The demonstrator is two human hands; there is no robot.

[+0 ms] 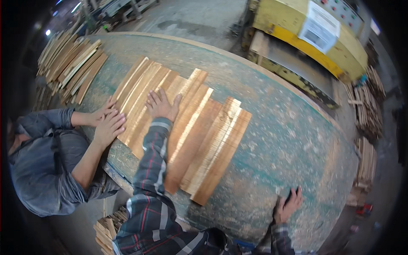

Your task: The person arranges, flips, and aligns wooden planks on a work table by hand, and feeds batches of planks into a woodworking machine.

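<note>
Several wooden boards [193, 131] lie side by side, their ends uneven, across the middle of a worn green table. My left hand [163, 106] rests flat on the boards, fingers spread, in a plaid sleeve. Off to the right of the boards, my right hand [289, 206] is near the table's front right part with its fingers stretched out and nothing visible in it. At the left end of the row, a co-worker's two hands [109, 123] press against the outermost boards.
The green table [293, 140] extends to the right of the boards. A stack of wooden strips [72, 63] sits at its far left end. Beyond the far edge stands a yellow machine [293, 25]. More wood piles [365, 161] stand at the right, and offcuts [108, 229] lie below the near edge.
</note>
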